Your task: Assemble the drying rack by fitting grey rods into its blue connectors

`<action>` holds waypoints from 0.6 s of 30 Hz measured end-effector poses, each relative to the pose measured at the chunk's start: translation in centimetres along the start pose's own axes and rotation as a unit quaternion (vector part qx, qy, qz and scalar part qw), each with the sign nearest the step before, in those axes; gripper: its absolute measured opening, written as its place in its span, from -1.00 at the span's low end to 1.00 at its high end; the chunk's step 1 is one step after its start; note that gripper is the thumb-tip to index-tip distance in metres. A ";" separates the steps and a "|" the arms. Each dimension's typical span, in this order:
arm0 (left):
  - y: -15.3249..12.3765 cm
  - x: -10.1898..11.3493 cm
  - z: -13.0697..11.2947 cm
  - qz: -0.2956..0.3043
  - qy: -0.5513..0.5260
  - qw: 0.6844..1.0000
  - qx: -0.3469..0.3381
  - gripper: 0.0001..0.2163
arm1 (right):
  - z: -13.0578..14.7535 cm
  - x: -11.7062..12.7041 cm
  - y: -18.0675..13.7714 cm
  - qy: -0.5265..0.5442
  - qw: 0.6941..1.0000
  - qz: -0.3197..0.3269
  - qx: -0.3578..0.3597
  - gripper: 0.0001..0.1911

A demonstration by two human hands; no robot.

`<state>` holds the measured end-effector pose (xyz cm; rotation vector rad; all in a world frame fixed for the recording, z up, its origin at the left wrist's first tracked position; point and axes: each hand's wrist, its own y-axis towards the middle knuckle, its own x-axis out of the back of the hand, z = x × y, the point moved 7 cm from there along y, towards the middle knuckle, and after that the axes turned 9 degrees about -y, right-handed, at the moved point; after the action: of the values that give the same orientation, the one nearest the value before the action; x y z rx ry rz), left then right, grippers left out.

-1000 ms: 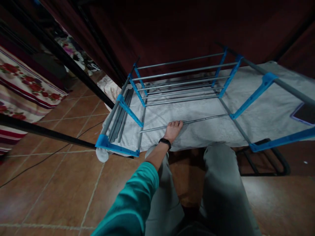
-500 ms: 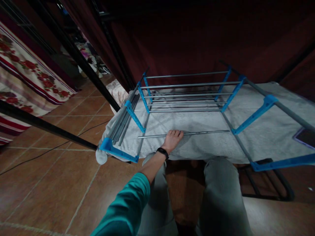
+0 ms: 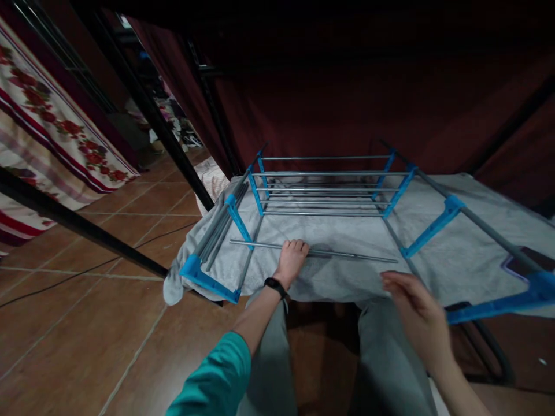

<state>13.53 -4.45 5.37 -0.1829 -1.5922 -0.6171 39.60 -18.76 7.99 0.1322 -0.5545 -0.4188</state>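
- The rack [image 3: 323, 174], grey tubes joined by blue brackets [image 3: 427, 233], stands on a grey blanket [image 3: 338, 232], with several crossbars spanning its far part.
- The left hand [image 3: 293, 260] is closed around a loose grey rod [image 3: 342, 255], knuckles up, fingers wrapped over it; I see it at the near part of the rack, between its two sides.
- That rod lies crosswise there, nearer the person than the rack's fitted crossbars. Its left end reaches over the rack's left lower tube, beside a blue bracket; whether they touch I can't tell from here. Its right end stops short of the rack's right lower tube.
- The right hand [image 3: 418, 319] hangs at the near right of the rack, half open, fingers loosely bent and a little blurred. Its fingertips are near the rod's right end but apart from it.
- A dark band [image 3: 276, 285] circles the left wrist, below a teal sleeve [image 3: 221, 370], both on the near side of the rack.
- More grey rods [image 3: 222, 232] lie bunched along the rack's left side.
- A dark flat object with a purple edge [image 3: 520, 263] rests by the rack's right upper tube, partly hidden.
- Behind the rack hangs a dark red curtain [image 3: 347, 118].
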 end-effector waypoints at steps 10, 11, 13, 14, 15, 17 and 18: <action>-0.5 1.3 1.1 -0.011 -0.016 0.999 0.047 -0.69 | -8.7 -7.2 4.6 0.452 0.843 -0.012 -0.292 -0.80; -0.4 1.2 1.0 -0.009 -0.012 0.999 0.039 -0.69 | -8.7 -7.3 5.5 0.469 0.834 -0.018 -0.289 -0.81; -0.3 0.9 1.0 -0.002 -0.008 0.999 0.033 -0.69 | -8.6 -7.3 7.1 0.496 0.822 -0.024 -0.280 -0.81; -0.3 0.7 1.0 0.002 -0.008 0.999 0.031 -0.68 | -8.5 -7.3 7.8 0.507 0.818 -0.030 -0.272 -0.81; -0.2 0.6 1.0 0.005 -0.011 1.000 0.029 -0.67 | -8.6 -7.2 8.4 0.515 0.815 -0.037 -0.265 -0.81; -0.1 0.5 1.0 0.005 -0.024 1.000 0.016 -0.64 | -8.9 -7.0 9.4 0.523 0.812 -0.051 -0.252 -0.81; -0.1 0.5 1.0 0.002 -0.033 0.999 0.009 -0.63 | -9.1 -6.8 9.8 0.524 0.813 -0.060 -0.247 -0.81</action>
<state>12.54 -4.10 5.82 -0.1955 -1.6600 -0.5987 42.69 -6.97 -0.73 -0.1143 0.6708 -0.5287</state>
